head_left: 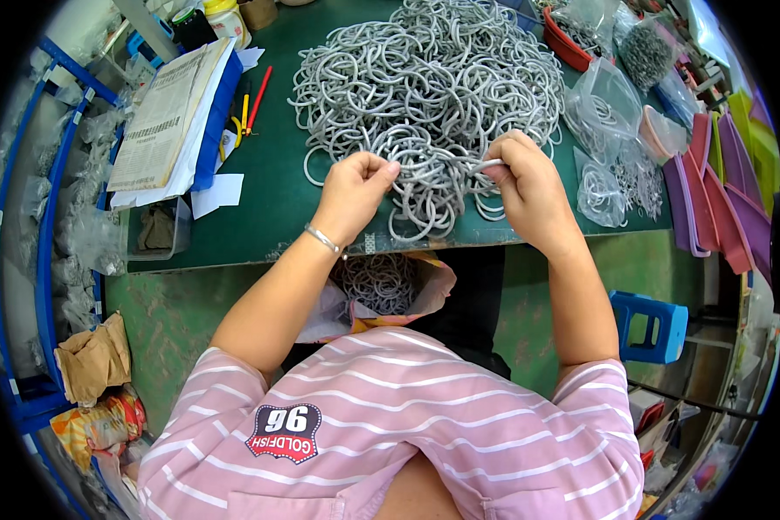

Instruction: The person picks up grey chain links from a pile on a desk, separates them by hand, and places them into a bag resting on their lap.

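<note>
A big heap of grey rings (433, 78) covers the middle of the dark green table (260, 182) and spills toward its near edge. At the heap's front right, my right hand (529, 186) pinches one grey ring (487, 165) between thumb and fingers. My left hand (355, 195), with a metal bangle at the wrist, is closed at the front left of the heap. Its thumb and forefinger press together against the rings; what they hold, if anything, is hidden. Below the table edge, an open bag (429, 299) holds more grey rings.
Papers on a blue holder (212, 130), a red pen (259, 100) and a clear bin (178, 230) lie left. Clear bags (602, 104), a red bowl (566, 45) and purple and red trays (711, 191) crowd the right. A blue stool (648, 327) stands on the floor.
</note>
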A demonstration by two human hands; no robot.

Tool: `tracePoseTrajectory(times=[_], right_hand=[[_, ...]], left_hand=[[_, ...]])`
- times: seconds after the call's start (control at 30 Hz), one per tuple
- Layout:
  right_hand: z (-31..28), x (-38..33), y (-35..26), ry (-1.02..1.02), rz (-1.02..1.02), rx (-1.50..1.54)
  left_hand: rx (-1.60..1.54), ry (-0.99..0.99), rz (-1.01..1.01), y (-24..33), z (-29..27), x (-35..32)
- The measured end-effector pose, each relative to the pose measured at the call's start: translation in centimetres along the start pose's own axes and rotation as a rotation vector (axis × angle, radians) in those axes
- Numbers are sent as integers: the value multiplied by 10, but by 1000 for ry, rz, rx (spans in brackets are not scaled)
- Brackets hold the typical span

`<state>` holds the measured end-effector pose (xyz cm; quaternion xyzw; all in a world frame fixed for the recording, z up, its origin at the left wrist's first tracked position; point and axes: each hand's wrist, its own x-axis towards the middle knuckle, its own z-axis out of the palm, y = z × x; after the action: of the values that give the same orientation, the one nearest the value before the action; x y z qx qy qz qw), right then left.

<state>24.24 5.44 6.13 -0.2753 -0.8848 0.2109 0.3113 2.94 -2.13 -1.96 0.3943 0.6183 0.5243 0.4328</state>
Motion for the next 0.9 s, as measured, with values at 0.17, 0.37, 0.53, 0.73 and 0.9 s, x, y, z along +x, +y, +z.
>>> tracePoseTrajectory(times=[0.17,0.37,0.53,0.73,0.9], right_hand=[[20,-40,42,149,361,456],[47,-58,29,279,73,340],[47,-53,35,253,-71,-63],[50,-55,19,153,-33,-181],[45,-45,10,-15,73,-215]], left_hand=[[501,-10,669,24,0,-11],[181,-88,171,10,7,-2],[299,-65,478,2,0,-2],[431,66,598,-9,15,-5],[600,-22,620,11,16,6]])
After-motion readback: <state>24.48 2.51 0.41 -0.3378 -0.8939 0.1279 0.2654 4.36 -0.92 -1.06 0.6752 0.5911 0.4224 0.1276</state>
